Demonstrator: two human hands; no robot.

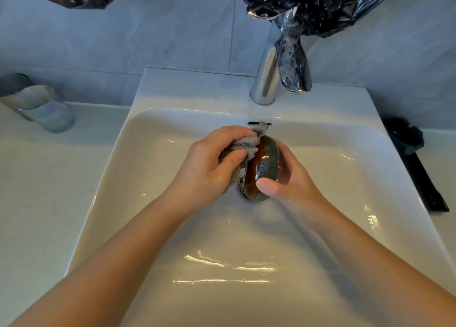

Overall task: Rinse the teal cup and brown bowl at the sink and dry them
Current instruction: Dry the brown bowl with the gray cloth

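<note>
Over the middle of the white sink (153,139), my right hand (288,176) holds the brown bowl (262,165) on its edge, thumb on the glossy brown and teal-speckled outside. My left hand (209,163) grips a grey cloth (244,146) and presses it against the bowl's left side, where its inside faces. The drain below the bowl is mostly hidden. No water runs from the chrome tap (271,80). The teal cup is not in view.
An iridescent glass tumbler (45,108) stands on the counter at the left. A dark object (414,159) lies on the counter at the right of the basin. Black plastic sheeting (315,3) hangs over the tap and wall above.
</note>
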